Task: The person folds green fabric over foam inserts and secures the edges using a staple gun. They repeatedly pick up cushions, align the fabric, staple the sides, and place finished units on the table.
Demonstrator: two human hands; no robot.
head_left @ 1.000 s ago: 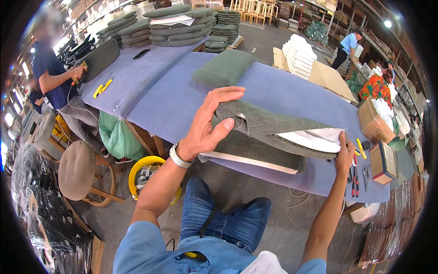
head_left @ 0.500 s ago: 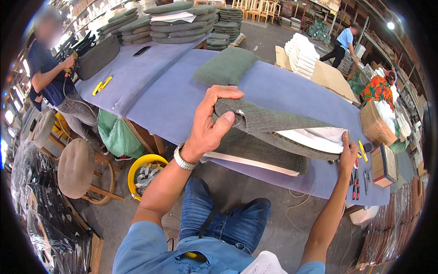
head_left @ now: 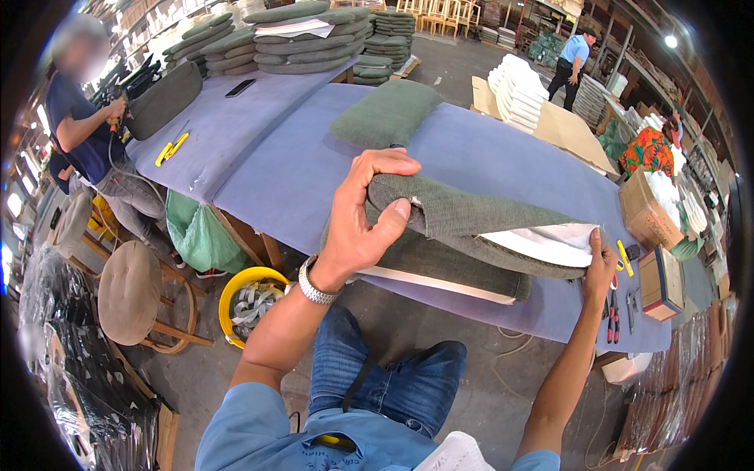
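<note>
Grey-green cushion (head_left: 479, 216), white layer (head_left: 542, 242) showing, is clasped by left grip (head_left: 357, 228) and right grip (head_left: 599, 265).

Grey floor (head_left: 442, 64) is spreading around blue desk (head_left: 290, 153); brown padded seat (head_left: 129, 292) is standing off near left corner; wooden chairs (head_left: 449, 11) are standing beyond far edge; lamp (head_left: 671, 41) is glowing high beyond far right corner.

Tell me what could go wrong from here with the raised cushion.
The raised dark grey-green fabric cushion might drop onto the dark fabric cushion beneath if the left hand or right hand slips.
It gapes beside the right hand, baring white material; a hard pull might widen that opening.
A low sweep of the right hand could knock the red-handled tool off the purple-blue table, as it lies near the front edge.
</note>
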